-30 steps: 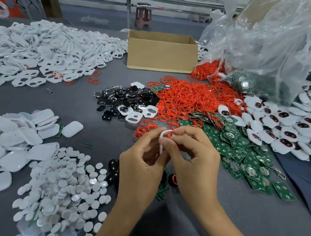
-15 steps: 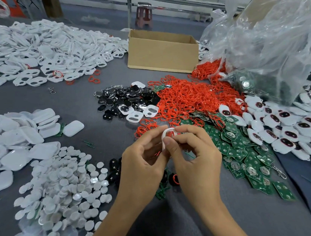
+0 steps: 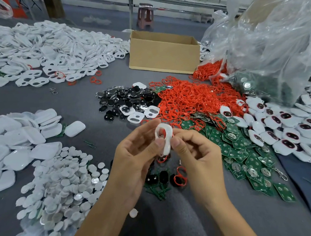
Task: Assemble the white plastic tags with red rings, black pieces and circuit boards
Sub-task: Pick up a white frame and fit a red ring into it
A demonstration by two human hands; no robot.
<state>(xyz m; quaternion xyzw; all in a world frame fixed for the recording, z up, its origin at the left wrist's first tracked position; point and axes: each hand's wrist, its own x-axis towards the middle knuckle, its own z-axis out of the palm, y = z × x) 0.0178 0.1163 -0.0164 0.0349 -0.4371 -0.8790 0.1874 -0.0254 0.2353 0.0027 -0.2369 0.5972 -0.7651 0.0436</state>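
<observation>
two hands meet in the lower centre of the frame. our left hand [image 3: 134, 159] pinches the white tag [image 3: 164, 139] by its left edge, between the thumb and curled fingers. our right hand [image 3: 196, 156] pinches the right edge in the same way, with its other fingers curled. the tag stands on edge, raised off the grey table [image 3: 81, 91], and a trace of red shows at its right rim. directly below the hands lie a few loose black pieces [image 3: 162, 176] and one red ring [image 3: 180, 179]. left of the hands we see a heap of white discs [image 3: 65, 185]; right of them, green circuit boards [image 3: 249, 157]. further up the frame are white shells [image 3: 16, 139] at the left, assembled tags [image 3: 289, 132] at the right, and a black piece pile [image 3: 127, 99] and a red ring pile [image 3: 191, 97] at centre. farthest are a cardboard box [image 3: 162, 52], a clear plastic bag [image 3: 278, 40] at upper right and a heap of white tag frames [image 3: 44, 51] at upper left.
</observation>
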